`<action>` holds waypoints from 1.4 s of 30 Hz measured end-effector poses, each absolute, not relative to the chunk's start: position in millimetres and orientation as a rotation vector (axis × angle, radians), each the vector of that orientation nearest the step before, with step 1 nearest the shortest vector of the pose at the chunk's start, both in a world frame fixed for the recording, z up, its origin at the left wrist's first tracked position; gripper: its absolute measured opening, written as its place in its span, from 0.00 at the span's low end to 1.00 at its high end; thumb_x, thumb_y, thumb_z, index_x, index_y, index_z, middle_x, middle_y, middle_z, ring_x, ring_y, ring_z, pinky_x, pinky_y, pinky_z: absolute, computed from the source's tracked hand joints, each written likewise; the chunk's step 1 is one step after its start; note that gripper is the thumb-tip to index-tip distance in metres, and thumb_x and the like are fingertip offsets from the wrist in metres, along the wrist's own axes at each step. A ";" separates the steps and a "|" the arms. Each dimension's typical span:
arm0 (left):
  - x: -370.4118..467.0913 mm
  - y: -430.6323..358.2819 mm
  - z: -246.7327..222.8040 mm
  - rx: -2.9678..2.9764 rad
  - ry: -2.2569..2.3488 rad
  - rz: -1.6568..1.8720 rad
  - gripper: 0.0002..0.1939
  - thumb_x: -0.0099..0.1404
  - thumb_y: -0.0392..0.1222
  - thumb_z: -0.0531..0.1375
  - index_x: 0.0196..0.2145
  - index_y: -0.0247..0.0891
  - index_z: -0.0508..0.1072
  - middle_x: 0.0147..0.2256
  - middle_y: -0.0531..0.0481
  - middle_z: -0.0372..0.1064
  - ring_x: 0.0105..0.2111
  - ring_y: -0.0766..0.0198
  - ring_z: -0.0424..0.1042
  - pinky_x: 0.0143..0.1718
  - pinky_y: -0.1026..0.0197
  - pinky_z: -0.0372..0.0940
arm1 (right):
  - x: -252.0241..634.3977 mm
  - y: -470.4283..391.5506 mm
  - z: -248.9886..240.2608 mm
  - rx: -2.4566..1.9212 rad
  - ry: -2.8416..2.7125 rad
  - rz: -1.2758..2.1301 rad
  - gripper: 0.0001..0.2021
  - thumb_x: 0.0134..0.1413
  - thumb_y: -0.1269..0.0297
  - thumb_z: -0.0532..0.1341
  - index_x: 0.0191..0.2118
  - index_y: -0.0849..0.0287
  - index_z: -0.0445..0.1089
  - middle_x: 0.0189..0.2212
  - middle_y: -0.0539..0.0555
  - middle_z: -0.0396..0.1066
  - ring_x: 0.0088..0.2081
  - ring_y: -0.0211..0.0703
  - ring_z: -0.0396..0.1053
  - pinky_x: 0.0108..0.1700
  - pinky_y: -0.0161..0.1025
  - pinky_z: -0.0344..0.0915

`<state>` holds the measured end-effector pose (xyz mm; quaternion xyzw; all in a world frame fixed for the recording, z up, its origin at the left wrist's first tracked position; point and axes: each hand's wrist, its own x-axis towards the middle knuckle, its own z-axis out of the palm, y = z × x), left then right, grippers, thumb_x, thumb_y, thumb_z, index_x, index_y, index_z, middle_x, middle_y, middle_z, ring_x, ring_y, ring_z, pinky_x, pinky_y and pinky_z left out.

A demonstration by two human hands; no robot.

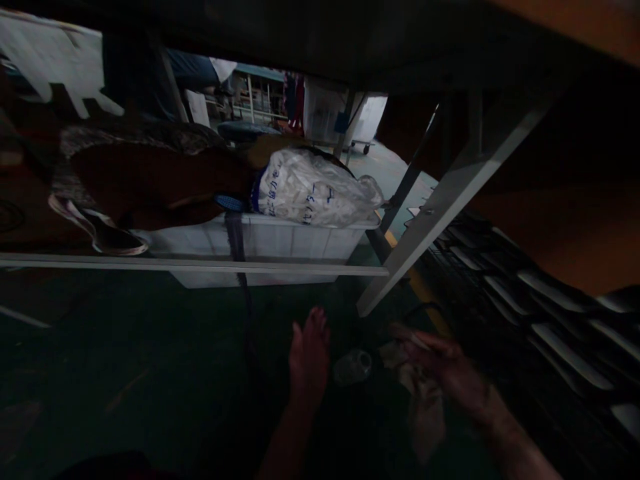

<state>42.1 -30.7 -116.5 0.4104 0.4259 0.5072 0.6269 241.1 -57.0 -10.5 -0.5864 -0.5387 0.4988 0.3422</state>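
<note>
Beige cloth [427, 417] hangs under the right hand [450, 365] gripping it, across a jar [353, 369] from the unclenched left hand [309, 357].

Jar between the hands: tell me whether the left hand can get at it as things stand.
Likely yes: the left hand looks empty, close beside the jar, with nothing visible between them. The right hand and the cloth are on the jar's other side.

A grey metal table frame [435, 207], rectangular white plastic tub [300, 241] and yellow-striped green floor [165, 327] suggest a factory workshop
</note>
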 end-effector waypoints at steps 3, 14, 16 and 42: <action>28.6 -30.1 -59.7 0.543 0.305 1.297 0.45 0.59 0.67 0.24 0.62 0.29 0.33 0.63 0.43 0.36 0.61 0.63 0.47 0.61 0.58 0.47 | 205.2 -70.0 15.3 -1.368 -1.880 0.810 0.14 0.55 0.59 0.56 0.47 0.50 0.71 0.43 0.56 0.73 0.42 0.51 0.69 0.41 0.47 0.65; 13.1 -30.3 -21.0 0.229 0.145 1.338 0.44 0.61 0.67 0.28 0.62 0.28 0.33 0.63 0.43 0.38 0.60 0.61 0.49 0.61 0.59 0.47 | 148.9 -74.8 -7.1 -0.971 -2.367 -0.232 0.21 0.56 0.78 0.49 0.54 0.57 0.60 0.36 0.55 0.70 0.35 0.42 0.65 0.41 0.44 0.55; 14.0 -35.2 -17.8 0.232 0.157 1.293 0.45 0.60 0.67 0.27 0.62 0.27 0.32 0.63 0.42 0.38 0.60 0.62 0.50 0.61 0.59 0.46 | 147.9 -71.4 -1.4 -1.033 -2.335 -0.272 0.20 0.56 0.78 0.48 0.54 0.57 0.60 0.34 0.55 0.70 0.33 0.43 0.64 0.39 0.44 0.55; 4.0 -41.5 -7.1 -0.083 -0.051 1.350 0.43 0.61 0.66 0.43 0.61 0.28 0.44 0.58 0.30 0.51 0.57 0.47 0.54 0.54 0.53 0.57 | 123.2 -77.2 8.2 -0.913 -2.347 -0.255 0.17 0.61 0.74 0.43 0.49 0.65 0.65 0.24 0.52 0.67 0.26 0.39 0.62 0.36 0.41 0.54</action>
